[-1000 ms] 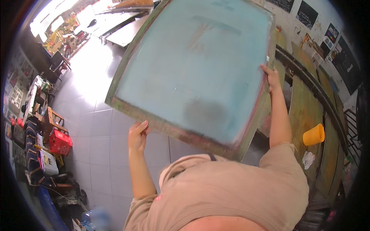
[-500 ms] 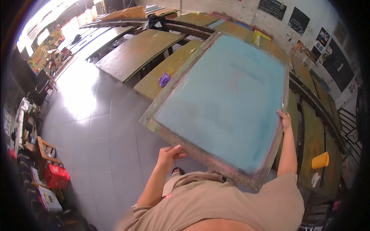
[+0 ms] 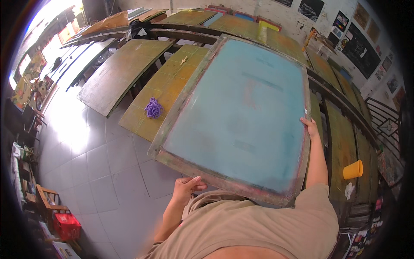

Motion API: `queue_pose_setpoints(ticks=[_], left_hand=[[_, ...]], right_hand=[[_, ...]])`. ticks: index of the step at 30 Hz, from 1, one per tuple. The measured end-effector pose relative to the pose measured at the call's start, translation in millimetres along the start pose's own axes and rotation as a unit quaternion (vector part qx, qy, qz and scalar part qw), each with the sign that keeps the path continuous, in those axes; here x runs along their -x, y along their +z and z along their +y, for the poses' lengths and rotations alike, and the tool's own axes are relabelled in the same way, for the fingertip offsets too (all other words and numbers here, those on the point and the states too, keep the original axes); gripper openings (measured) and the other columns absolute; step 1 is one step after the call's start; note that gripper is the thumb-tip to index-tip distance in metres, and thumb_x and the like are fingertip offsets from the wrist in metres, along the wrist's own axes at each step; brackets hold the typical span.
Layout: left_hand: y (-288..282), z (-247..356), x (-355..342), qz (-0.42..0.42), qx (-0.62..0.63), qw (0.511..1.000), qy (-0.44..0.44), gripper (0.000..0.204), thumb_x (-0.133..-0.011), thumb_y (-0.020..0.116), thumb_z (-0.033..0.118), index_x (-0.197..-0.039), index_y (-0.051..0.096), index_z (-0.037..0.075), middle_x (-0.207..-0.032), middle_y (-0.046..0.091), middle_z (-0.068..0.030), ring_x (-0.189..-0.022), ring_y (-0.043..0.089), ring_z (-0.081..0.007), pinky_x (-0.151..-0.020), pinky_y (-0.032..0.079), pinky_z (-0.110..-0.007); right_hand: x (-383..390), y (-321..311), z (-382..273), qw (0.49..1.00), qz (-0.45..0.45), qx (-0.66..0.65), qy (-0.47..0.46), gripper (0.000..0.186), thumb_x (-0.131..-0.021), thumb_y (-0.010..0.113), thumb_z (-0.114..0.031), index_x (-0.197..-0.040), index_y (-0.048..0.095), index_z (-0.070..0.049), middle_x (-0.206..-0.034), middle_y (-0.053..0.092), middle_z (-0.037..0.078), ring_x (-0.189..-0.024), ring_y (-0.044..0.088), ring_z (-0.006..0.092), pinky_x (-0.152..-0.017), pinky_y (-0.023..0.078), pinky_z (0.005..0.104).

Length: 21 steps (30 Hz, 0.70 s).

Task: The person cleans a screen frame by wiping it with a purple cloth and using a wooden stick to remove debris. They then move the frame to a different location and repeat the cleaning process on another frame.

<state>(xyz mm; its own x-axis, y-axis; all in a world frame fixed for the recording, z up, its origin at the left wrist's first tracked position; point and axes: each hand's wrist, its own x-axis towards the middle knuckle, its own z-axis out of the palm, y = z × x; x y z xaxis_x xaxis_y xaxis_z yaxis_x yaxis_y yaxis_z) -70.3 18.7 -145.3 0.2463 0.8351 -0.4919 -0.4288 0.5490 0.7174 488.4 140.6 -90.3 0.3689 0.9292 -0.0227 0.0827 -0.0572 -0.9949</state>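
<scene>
I have the frame (image 3: 235, 129) up in front with both hands, its blue sheet (image 3: 241, 115) facing upward; the left hand (image 3: 186, 188) is pinched nearly closed on the near edge, thumb uppermost and the fingers partly hidden; the right hand (image 3: 309, 126) is curled round the right edge, farther out than the left; I cannot tell how firmly either one grips. The frame spans the space ahead of the left hand and across to the right hand, covering part of the left desk (image 3: 179, 73) in this view; whether its far end touches any support I cannot tell.

As I judge progress, the taking hold is done, with a hand on each of two edges; the release is not yet done, so the handling looks unfinished; dark marks (image 3: 262, 80) show faintly on the sheet, though I cannot tell if they are print, stain or shadow. Ahead and left of the left hand, the left desk carries a purple bundle (image 3: 153, 108), apart from the hand; right of the right hand, and closer to the body, the right desk (image 3: 338, 125) bears a yellow cup (image 3: 352, 169) with a white tissue (image 3: 349, 191) near it; neither hand touches them.
</scene>
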Motion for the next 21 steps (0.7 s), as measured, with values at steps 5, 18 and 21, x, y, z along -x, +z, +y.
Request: queue_pose_setpoints(ticks=[5, 18, 21], left_hand=[[19.5, 0.6, -5.3, 0.008, 0.010, 1.000, 0.008, 0.030, -0.085, 0.067, 0.016, -0.088, 0.061, -0.013, -0.082, 0.066, -0.0222, -0.073, 0.068, -0.0264, -0.066, 0.055, -0.034], [40.1, -1.5, -14.0, 0.042, 0.001, 0.999, 0.019, 0.028, -0.087, 0.065, 0.014, -0.088, 0.060, -0.014, -0.082, 0.065, -0.0225, -0.073, 0.067, -0.0276, -0.066, 0.055, -0.036], [42.0, 2.9, -15.6, 0.060, -0.031, 0.998, 0.003, 0.033, -0.087, 0.065, 0.017, -0.092, 0.059, -0.015, -0.085, 0.065, -0.0217, -0.075, 0.067, -0.0262, -0.068, 0.055, -0.034]], right_hand=[[-15.9, -20.9, 15.9, 1.000, -0.008, 0.004, -0.012, 0.052, -0.075, 0.073, -0.015, -0.119, 0.053, 0.004, -0.106, 0.061, 0.010, -0.099, 0.058, 0.0198, -0.090, 0.044, 0.0316], [-36.5, -15.2, 5.7, 1.000, -0.008, 0.013, 0.018, 0.046, -0.075, 0.073, -0.016, -0.113, 0.056, 0.003, -0.103, 0.062, 0.008, -0.093, 0.059, 0.0175, -0.085, 0.045, 0.0291], [-42.2, -14.5, 12.3, 1.000, 0.001, 0.027, 0.014, 0.046, -0.075, 0.073, -0.017, -0.113, 0.056, 0.003, -0.102, 0.063, 0.008, -0.094, 0.059, 0.0169, -0.086, 0.044, 0.0288]])
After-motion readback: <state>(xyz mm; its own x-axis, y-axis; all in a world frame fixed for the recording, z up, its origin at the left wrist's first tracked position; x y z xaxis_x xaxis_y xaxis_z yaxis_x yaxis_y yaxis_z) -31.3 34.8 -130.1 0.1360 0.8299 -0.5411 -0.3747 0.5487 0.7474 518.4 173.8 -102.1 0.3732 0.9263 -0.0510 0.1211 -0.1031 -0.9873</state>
